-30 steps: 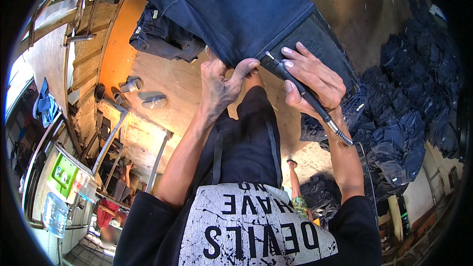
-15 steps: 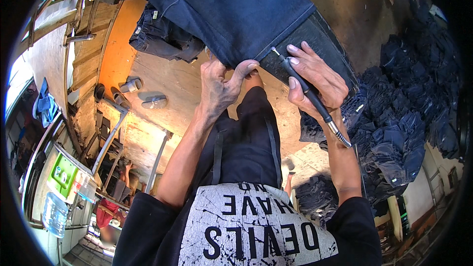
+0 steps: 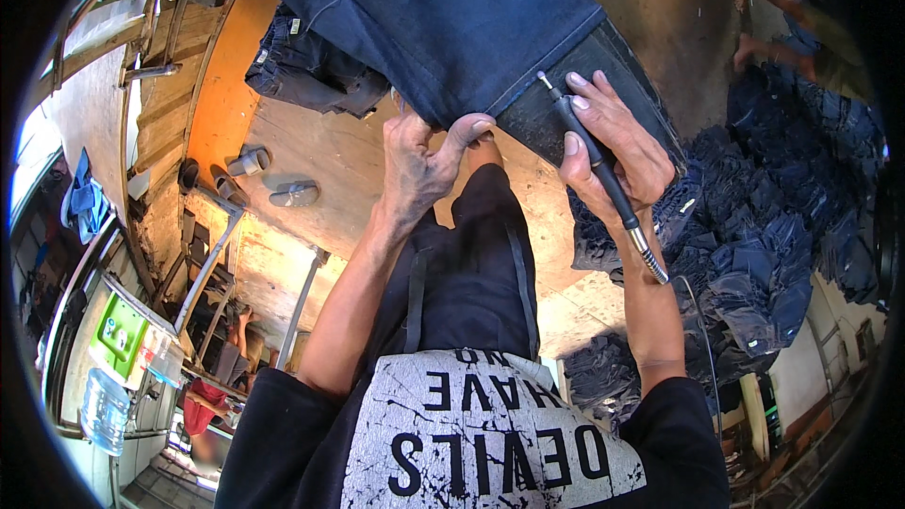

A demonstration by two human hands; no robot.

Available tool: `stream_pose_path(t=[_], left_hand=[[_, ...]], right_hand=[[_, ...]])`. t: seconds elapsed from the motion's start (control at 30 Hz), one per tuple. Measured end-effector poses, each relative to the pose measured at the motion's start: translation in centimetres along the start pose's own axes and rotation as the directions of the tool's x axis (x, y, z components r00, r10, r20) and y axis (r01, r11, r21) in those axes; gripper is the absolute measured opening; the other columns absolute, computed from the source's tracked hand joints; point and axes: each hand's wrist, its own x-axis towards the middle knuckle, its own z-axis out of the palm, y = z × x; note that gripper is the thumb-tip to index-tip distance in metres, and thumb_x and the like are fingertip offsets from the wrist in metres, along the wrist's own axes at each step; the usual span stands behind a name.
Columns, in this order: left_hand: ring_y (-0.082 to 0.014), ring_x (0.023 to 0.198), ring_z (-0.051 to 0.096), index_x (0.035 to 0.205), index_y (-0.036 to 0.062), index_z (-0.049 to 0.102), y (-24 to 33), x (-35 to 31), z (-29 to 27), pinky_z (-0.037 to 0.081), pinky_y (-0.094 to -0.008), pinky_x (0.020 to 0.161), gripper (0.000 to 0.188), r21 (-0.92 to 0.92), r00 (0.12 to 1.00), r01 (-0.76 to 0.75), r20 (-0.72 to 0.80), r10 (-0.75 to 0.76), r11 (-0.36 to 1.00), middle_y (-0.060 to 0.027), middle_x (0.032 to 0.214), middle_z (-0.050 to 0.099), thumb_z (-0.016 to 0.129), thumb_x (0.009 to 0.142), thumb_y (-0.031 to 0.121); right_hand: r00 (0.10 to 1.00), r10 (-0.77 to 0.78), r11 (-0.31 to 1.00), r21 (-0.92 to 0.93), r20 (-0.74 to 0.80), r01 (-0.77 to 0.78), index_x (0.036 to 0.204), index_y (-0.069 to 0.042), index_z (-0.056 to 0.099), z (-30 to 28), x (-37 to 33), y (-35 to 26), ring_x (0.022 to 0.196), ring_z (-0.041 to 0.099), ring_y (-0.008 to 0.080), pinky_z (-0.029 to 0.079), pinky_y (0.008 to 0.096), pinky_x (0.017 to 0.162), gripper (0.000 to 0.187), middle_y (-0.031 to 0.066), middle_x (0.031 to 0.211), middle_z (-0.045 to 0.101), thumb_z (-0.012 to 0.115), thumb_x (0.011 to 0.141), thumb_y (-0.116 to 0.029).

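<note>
Two hands worked one dark denim trouser leg (image 3: pixel 452 19) stretched across the far middle. The left hand (image 3: pixel 419 165) pinched its hem edge tight, while to the right the right hand (image 3: pixel 613 155) gripped a slim black rotary handpiece (image 3: pixel 594 155), tip at the cuff. A slackened pinch could let the tip skid, tearing cloth or nicking nearby fingers

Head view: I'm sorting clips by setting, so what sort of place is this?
Probably a denim finishing workshop: the right hand holds a pen-like rotary tool to a jeans leg, with heaped jeans on the floor.
</note>
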Motion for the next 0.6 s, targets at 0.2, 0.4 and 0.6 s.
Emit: stream_pose_path(t=[0.2, 0.4, 0.6], left_hand=[[-0.0238, 0.074, 0.075, 0.092, 0.0042, 0.084, 0.1, 0.2, 0.1, 0.055, -0.0368, 0.076, 0.026, -0.060, 0.997, 0.057, -0.043, -0.060, 0.997, -0.0095, 0.082, 0.081, 0.087, 0.095, 0.030], [-0.0244, 0.079, 0.075, 0.095, 0.0060, 0.085, 0.5, 0.2, 0.0, 0.055, -0.0373, 0.077, 0.025, 0.004, 0.997, 0.074, -0.034, -0.074, 0.997, -0.0089, 0.082, 0.080, 0.087, 0.094, 0.031], [-0.0276, 0.090, 0.075, 0.096, 0.0051, 0.084, -1.5, 0.3, -0.9, 0.054, -0.0386, 0.077, 0.023, 0.047, 0.995, -0.050, -0.081, 0.054, 0.998, -0.0124, 0.098, 0.081, 0.091, 0.089, 0.025]], right_hand=[[0.999, -0.005, 1.000, 0.019, 0.041, 0.004, 0.106, 0.002, 0.081, -0.1, 0.1, -0.4, 0.113, 0.080, 0.0362, 0.060, 0.0557, 0.108, 0.025, 0.0184, 0.103, 0.082, 0.079, 0.082, -0.004], [0.989, -0.047, 0.995, 0.098, 0.143, 0.033, 0.106, 0.001, 0.082, -0.1, -0.1, -0.5, 0.113, 0.080, 0.0347, 0.061, 0.0542, 0.108, 0.025, 0.0156, 0.101, 0.083, 0.080, 0.081, -0.004], [0.997, 0.032, 0.989, 0.144, 0.064, -0.041, 0.109, 0.006, 0.079, -1.0, 0.4, -0.6, 0.113, 0.080, 0.0376, 0.060, 0.0564, 0.108, 0.028, 0.0210, 0.104, 0.082, 0.076, 0.082, -0.001]])
